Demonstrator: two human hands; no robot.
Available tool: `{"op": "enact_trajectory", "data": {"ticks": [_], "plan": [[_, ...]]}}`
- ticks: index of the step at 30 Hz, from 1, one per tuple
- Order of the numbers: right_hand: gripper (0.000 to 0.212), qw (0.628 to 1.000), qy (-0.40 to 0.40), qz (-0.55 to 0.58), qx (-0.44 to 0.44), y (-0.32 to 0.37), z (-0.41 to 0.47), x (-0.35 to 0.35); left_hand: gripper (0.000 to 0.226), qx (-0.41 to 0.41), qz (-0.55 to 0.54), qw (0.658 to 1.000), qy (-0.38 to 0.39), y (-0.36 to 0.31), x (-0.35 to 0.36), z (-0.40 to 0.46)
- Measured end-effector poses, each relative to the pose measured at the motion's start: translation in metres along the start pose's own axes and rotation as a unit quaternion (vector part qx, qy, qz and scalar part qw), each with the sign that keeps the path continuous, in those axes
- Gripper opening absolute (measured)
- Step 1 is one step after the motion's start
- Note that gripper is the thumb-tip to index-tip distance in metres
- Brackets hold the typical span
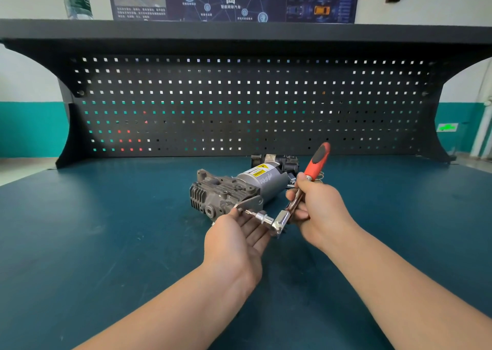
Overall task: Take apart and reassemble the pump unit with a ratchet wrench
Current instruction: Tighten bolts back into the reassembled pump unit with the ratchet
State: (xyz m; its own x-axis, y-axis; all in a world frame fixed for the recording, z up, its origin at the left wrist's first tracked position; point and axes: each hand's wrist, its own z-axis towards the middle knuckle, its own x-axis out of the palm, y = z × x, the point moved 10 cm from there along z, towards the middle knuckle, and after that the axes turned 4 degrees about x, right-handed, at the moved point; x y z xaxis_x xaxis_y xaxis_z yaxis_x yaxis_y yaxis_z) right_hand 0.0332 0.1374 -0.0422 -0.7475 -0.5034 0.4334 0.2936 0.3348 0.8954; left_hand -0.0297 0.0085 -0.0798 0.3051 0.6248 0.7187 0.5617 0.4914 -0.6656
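Metal on teal: the grey cast pump unit (234, 190) lies on its side on the teal bench (106, 230), just past both hands, toward 12 o'clock from them.
Pump axis: its long axis runs from the finned head at about 8 o'clock to the labelled motor cylinder at about 2 o'clock.
Ratchet wrench: the ratchet wrench (298, 198) stands steeply, its red grip up at 1 o'clock and its chrome head low at 7 o'clock.
Extension: an extension bar (255, 215) runs from the head toward 10 o'clock, ending at the bracket (247, 203) on the near face of the pump.
Key relation: the fastener lies at 10 o'clock from the wrench head, so the bar is crosswise to the pump's long axis and the handle sweeps in a plane across it.
Right hand: the right hand (319, 206) has its fingers clamped around the wrench shank just below the red grip.
Left hand: the left hand (237, 240) sits palm up under the bar, fingers loosely apart, fingertips at the socket end; whether they pinch it I cannot tell.
Nearer hand: the left is nearer the fastener; the right is nearer the handle.
Step, as I judge it: working a bolt at the bracket; loosening or tightening cannot be told.
Risk: the socket may slip off if the bar tilts.
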Motion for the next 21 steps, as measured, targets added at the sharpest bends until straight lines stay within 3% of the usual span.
{"op": "enact_trajectory", "data": {"ticks": [16, 21], "plan": [[0.024, 1.000, 0.013, 0.003, -0.016, -0.004, -0.004, 0.008, 0.033, 0.010, -0.022, 1.000, -0.011, -0.002, 0.002, -0.005], [0.021, 0.995, -0.031, 0.068, 0.062, -0.023, -0.004, -0.001, 0.027, 0.010, -0.021, 1.000, -0.020, 0.000, -0.001, -0.004]]}}
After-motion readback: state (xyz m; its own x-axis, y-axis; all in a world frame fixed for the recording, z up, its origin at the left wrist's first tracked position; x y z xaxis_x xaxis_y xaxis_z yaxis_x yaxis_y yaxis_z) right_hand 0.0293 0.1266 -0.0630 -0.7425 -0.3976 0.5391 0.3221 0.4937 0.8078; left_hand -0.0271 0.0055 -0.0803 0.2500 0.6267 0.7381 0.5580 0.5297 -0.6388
